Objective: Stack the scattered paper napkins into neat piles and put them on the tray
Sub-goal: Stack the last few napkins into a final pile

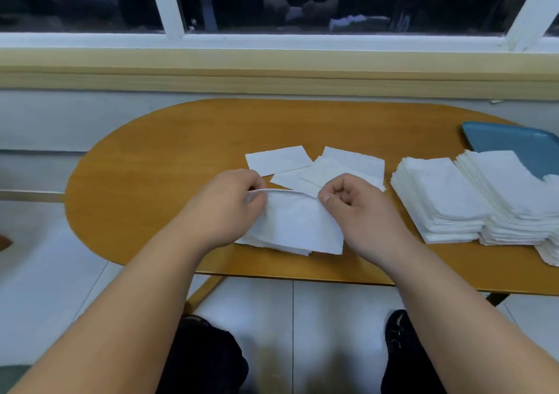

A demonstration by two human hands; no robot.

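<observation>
You are holding a small pile of napkins (pixel 298 224) between your two hands. Your left hand (pixel 233 204) is curling its fingers round the pile's top left corner and pinching it. Your right hand (pixel 354 209) is curling almost into a fist, pinching the top right corner under its thumb. The top edge is bending up between your hands. Just past your fingers, a few loose napkins (pixel 278 160) are lying flat on the table (pixel 151 164), some overlapping. To the right of your right hand, tall stacks (pixel 441 203) are sitting side by side. Behind them, further from that hand, the blue tray (pixel 511 142) is sitting.
</observation>
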